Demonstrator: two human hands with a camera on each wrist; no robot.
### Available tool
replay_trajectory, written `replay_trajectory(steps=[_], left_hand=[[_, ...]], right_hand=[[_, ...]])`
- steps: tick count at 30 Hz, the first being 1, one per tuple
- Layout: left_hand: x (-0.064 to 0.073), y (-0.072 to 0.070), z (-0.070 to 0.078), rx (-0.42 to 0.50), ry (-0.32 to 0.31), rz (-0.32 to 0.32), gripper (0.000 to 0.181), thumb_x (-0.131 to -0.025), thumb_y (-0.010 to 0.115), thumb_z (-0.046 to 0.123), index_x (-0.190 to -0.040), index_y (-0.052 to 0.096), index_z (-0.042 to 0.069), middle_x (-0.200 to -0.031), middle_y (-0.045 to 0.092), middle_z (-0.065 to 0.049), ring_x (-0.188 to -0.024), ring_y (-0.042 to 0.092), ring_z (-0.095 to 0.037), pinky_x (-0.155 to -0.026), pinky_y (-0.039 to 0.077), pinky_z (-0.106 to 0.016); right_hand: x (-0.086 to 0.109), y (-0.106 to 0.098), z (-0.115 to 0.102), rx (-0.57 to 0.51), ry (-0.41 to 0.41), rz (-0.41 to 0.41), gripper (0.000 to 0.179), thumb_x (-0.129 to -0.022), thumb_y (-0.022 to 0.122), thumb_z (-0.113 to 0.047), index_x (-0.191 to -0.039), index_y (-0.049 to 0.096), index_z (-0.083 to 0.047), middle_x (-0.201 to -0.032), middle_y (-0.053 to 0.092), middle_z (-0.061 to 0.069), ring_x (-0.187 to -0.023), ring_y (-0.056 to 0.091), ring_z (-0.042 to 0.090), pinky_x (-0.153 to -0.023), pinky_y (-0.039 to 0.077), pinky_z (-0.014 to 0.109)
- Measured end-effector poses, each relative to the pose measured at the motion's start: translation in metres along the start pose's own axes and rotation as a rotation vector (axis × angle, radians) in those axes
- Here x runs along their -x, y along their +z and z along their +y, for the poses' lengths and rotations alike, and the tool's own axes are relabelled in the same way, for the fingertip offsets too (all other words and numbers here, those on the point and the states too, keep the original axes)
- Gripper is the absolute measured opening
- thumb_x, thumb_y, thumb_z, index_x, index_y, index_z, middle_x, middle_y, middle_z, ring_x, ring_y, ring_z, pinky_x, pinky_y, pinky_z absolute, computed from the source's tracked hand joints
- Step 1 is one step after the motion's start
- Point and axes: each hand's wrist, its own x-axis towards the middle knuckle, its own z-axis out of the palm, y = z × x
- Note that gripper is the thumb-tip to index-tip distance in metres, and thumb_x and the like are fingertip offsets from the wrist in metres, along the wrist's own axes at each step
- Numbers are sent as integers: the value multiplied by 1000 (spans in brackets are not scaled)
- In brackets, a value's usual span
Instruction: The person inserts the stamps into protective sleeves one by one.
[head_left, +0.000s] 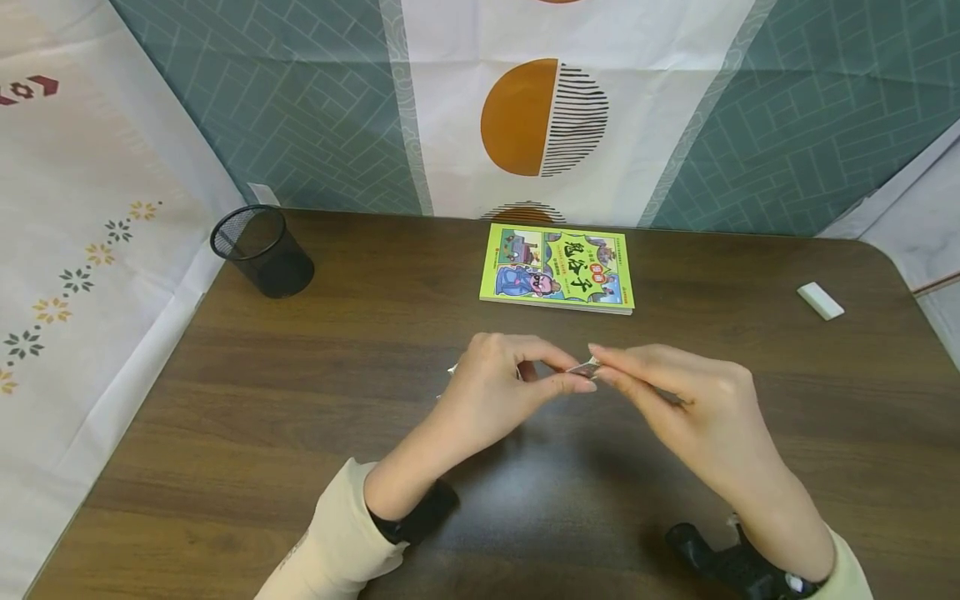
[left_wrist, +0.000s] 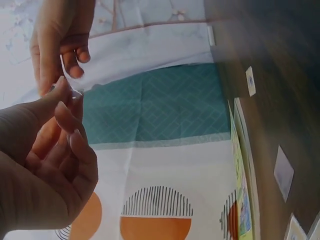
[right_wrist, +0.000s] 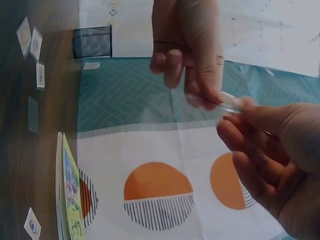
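Held up over the middle of the table is a small, thin, shiny piece (head_left: 582, 368), partly see-through with a dark pattern. My left hand (head_left: 491, 387) pinches its left end between thumb and index finger. At the other end, the thumb and index finger of my right hand (head_left: 690, 408) pinch it too. Fingertips cover much of the piece, so I cannot tell its exact kind. In the right wrist view, small cards (right_wrist: 40, 75) with printed marks and a clear, pale piece (right_wrist: 33, 114) lie on the table. From above, my left hand hides most of them.
A yellow-green illustrated book (head_left: 557, 267) lies beyond the hands, near the table's back edge. At the back left stands a black mesh pen holder (head_left: 273, 258). Toward the right lies a small white block (head_left: 821, 301). Patterned cloth (head_left: 322, 108) hangs behind the table (head_left: 225, 467).
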Motion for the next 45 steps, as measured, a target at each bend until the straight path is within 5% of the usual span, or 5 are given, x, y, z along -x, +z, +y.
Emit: replay_trajectory(steps=[6,12,22,34,45], left_hand=[[-2,-4,1,141,-83,-19,9,-76,78,19,-83,76,14,-70,68,10,-42,41,-8,-40,31,-22],[-2,-5,-1,136,-67,-7,9,-77,78,19,-84,76,14,-71,69,11,-42,41,-8,-40,30,-22],[-2,-5,-1,90,-53,38,10,-73,81,20,-81,76,17,-72,69,14,-43,42,-6,-41,34,-23],[-1,-2,-2,7,-50,-6,8,-74,80,19,-81,76,18,-72,69,14,-48,47,-4,-44,39,-22],[-1,-3,-4,-25,-9,-116,22,-73,80,24,-92,75,15,-83,71,9,-49,50,0,-45,43,-21]], right_hand=[[-5,-5,-1,60,-75,4,36,-94,54,-35,-104,72,-6,-94,71,6,-83,63,9,-71,45,12],[-5,-5,-1,38,-121,-57,41,-89,59,-41,-104,72,-5,-100,69,6,-91,61,12,-84,43,12],[-3,-2,1,5,-135,-107,39,-88,61,-41,-99,73,-6,-109,65,8,-95,60,16,-80,43,12],[-1,10,2,-74,23,-62,32,-87,63,-38,-86,73,-7,-111,64,7,-105,56,17,-86,41,12],[1,11,4,54,87,-129,28,-89,63,-34,-84,73,-8,-110,65,4,-100,58,21,-82,37,29]])
